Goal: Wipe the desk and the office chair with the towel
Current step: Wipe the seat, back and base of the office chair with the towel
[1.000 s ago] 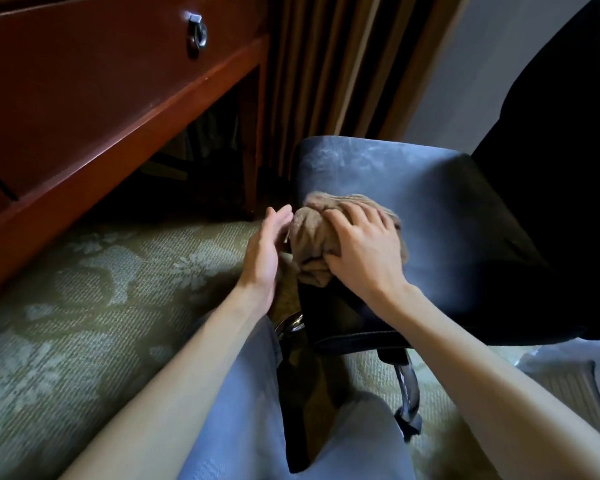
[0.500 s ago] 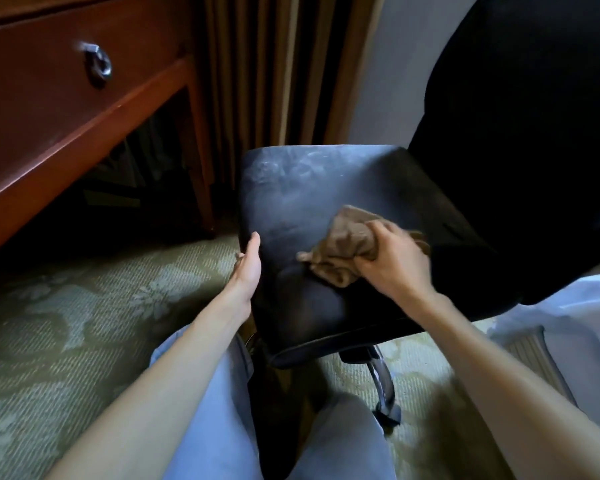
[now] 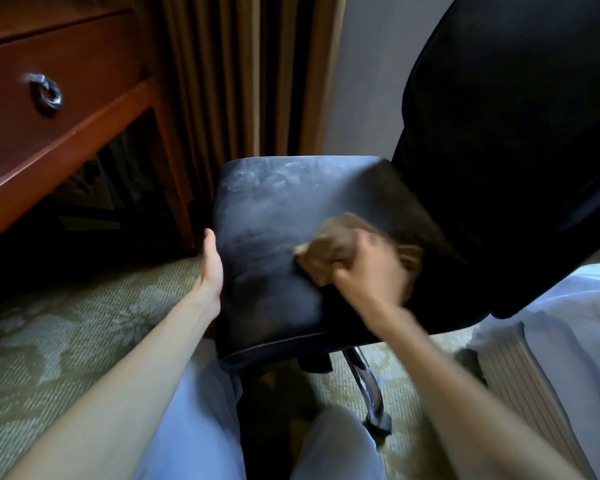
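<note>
Office chair (image 3: 274,244) first: its seat lies under & between both grips, w/ the backrest up & to the right of the right one. Step in hand, I judge, is wiping the seat. Dull grey streaks show on the leather ahead & left of the right grip, so that patch prob. needs overlapping passes w/ firm, even pressure, from the backrest side toward the front rim, then the edges. Bench (image 3: 66,140) stands well off to the left, beyond the left grip, untouched; can't tell if it's been wiped. Towel (image 3: 329,244), brown & bunched, sits on the seat's right half; refolding to a clean face would help. Right grip (image 3: 364,271) is blurred, but its fingers curl round the towel, clenching it. Left grip (image 3: 212,265) lies flat & released, fingers straight, against the seat's left edge. That's a good brace, since the caster leg (image 3: 362,379) below the right grip means the chair may roll or swivel under the push. Counts: 1 chair, 1 bench, 1 towel, 2 grips, 1 caster leg in view, 1 ring pull (image 3: 45,95) on the bench drawer, far left of both grips.
</note>
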Available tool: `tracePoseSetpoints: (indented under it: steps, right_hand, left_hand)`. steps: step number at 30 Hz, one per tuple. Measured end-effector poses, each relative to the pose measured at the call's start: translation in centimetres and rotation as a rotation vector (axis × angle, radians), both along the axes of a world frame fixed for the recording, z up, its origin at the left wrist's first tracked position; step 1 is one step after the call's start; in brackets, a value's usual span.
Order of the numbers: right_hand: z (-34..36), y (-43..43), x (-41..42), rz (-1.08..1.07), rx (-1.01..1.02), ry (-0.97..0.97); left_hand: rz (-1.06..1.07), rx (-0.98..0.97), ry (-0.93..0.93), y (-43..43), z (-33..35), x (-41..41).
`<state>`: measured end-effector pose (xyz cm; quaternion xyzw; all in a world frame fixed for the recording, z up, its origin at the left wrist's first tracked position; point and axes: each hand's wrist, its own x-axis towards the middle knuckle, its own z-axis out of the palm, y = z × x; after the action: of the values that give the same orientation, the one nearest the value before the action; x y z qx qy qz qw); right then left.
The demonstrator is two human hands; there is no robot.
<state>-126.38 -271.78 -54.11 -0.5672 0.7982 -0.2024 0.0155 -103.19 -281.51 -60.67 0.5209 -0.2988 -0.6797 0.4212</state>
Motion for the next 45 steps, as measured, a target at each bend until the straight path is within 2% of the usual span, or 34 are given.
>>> tracePoseSetpoints:
  steps: [3, 5, 7, 9, 10, 11, 13, 15, 17, 19, 21, 23, 25, 28, 31, 33, 35, 38, 42, 43, 45]
  right_hand:
    - [0.7, 0.2, 7.7, 0.355, -0.052, 0.008]
    - [1.7, -0.3, 9.8, 0.438, -0.113, -0.087]
    - [2.8, -1.1, 10.1, 0.355, -0.113, -0.359]
    - [3.3, -2.5, 8.8, 0.231, -0.11, -0.716]
    - [3.4, -3.3, 7.7, 0.164, -0.106, -0.84]
    - [3.5, -4.0, 6.4, 0.098, -0.085, -0.882]
    - [3.3, -4.3, 3.6, -0.056, -0.058, -0.728]
    - [2.4, -3.8, 1.2, -0.176, -0.182, -0.522]
    - [1.8, -2.9, 0.5, -0.165, -0.361, -0.412]
    - [1.2, -2.5, 0.8, -0.079, -0.444, -0.244]
    - [0.8, -2.5, 1.5, 0.004, -0.338, -0.12]
    - [0.4, -2.8, 2.3, -0.004, -0.128, -0.135]
    - [0.2, -3.0, 3.1, -0.025, -0.01, -0.196]
    - [0.0, -3.1, 4.5, 0.039, 0.072, -0.129]
    - [0.0, -3.4, 4.8, 0.04, 0.052, -0.093]
    - [0.4, -3.6, 4.5, -0.025, -0.023, -0.2]
    - [0.7, -3.4, 4.1, -0.066, -0.085, -0.395]
    - [0.6, -3.2, 3.6, -0.07, -0.179, -0.623]
    - [0.8, -3.6, 3.6, -0.185, -0.405, -1.158]
    - [1.1, -4.0, 3.8, -0.207, -0.449, -1.293]
    - [2.0, -5.3, 4.2, -0.216, -0.476, -1.496]
  left_hand:
    - [0.083, -0.025, 0.103, -0.6, 1.3, 1.1]
    - [0.095, -0.047, 0.122, -0.5, 1.9, 2.2]
    - [0.021, -0.155, 0.193, -0.2, 2.6, 2.7]
    - [0.024, -0.288, 0.215, -0.3, 3.2, 2.9]
    - [0.043, -0.31, 0.15, -0.5, 3.5, 2.9]
    - [0.042, -0.329, 0.098, -0.6, 4.1, 2.7]
    - [0.004, -0.344, -0.003, -1.3, 4.5, 2.5]
    - [-0.011, -0.391, -0.112, -1.5, 4.3, 2.2]
    - [-0.018, -0.446, -0.297, -1.6, 3.5, 1.6]
    - [-0.118, -0.51, -0.587, -1.5, 2.4, 1.1]
    - [-0.238, -0.573, -0.832, -1.4, 1.6, 0.7]
    - [-0.301, -0.628, -0.972, -1.1, 1.1, 0.6]
    - [-0.319, -0.651, -1.011, -0.9, 1.2, 0.4]
    - [-0.335, -0.604, -0.93, -1.1, 2.4, -0.4]
    - [-0.355, -0.615, -0.923, -1.2, 3.5, -2.0]
    - [-0.275, -0.632, -0.871, -1.0, 3.6, -2.9]
    - [-0.201, -0.607, -0.773, -0.7, 3.9, -3.2]
    - [-0.223, -0.559, -0.672, -0.5, 4.4, -3.0]
    - [-0.148, -0.591, -0.497, -0.2, 5.2, -1.5]
    - [-0.167, -0.619, -0.455, -0.1, 5.4, -1.0]
    - [-0.333, -0.672, -0.404, 0.3, 5.9, 0.5]
